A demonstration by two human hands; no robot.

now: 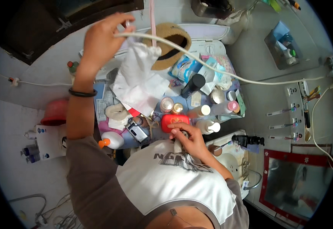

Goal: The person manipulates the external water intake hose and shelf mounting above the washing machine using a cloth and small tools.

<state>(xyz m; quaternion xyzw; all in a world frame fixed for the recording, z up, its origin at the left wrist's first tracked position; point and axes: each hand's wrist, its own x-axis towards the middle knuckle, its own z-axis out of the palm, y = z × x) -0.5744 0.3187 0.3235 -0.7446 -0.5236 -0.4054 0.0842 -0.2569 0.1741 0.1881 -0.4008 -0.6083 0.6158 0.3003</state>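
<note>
My left hand (104, 44) is raised at the upper left, fingers curled around the end of a white cable (197, 59). Something small and shiny shows at its fingertips, too small to name. Beneath that hand a white cloth (136, 80) drapes over the crowded top. Close to my chest, my right hand (191, 143) is closed on a small thing with a dark round end and a pale stem, mostly covered by the fingers. Just beyond the right hand lies a red soap-box-like case (174, 123). A silver compact camera-like object (136, 130) rests to its left.
Bottles and jars crowd the top, among them a black-capped cylinder (193, 86) and a white pump bottle (207, 126). A woven hat (172, 45) lies at the back. On the right are a sink (231, 162), a toothbrush rack (295, 114) and a red-framed mirror (265, 175).
</note>
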